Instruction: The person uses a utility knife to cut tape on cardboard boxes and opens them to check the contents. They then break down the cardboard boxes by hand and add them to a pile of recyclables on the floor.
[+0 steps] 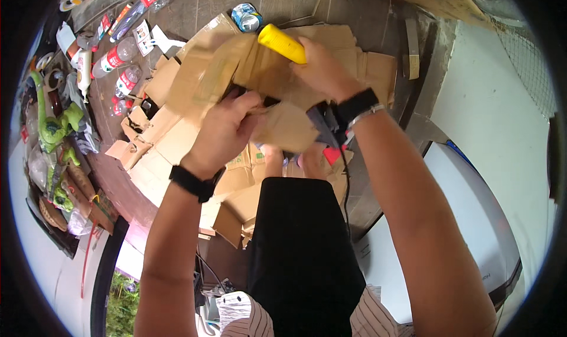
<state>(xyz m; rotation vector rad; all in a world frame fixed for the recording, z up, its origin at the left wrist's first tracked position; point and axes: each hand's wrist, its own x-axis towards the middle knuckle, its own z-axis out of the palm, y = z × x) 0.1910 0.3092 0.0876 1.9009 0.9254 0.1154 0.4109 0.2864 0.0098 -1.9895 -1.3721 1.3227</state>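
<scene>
My left hand (pixel 227 130) is closed on the edge of a brown cardboard piece (pixel 207 80) with bent flaps, held up in front of me. A smaller flap (pixel 289 127) of cardboard stands out to the right of my fingers. My right hand (pixel 325 68) is wrapped round a thick yellow ribbed tool (pixel 280 42), tilted up to the left above the cardboard. Whether it has a blade cannot be made out. Below both hands, several flattened cardboard sheets (pixel 156 169) overlap on the floor.
A crushed blue can (pixel 247 18) lies beyond the cardboard. Plastic bottles (pixel 115 56) and a green toy (pixel 53 130) are among clutter at the left. A white appliance (pixel 455 219) stands at the right. A black cable (pixel 347 189) hangs near my right wrist.
</scene>
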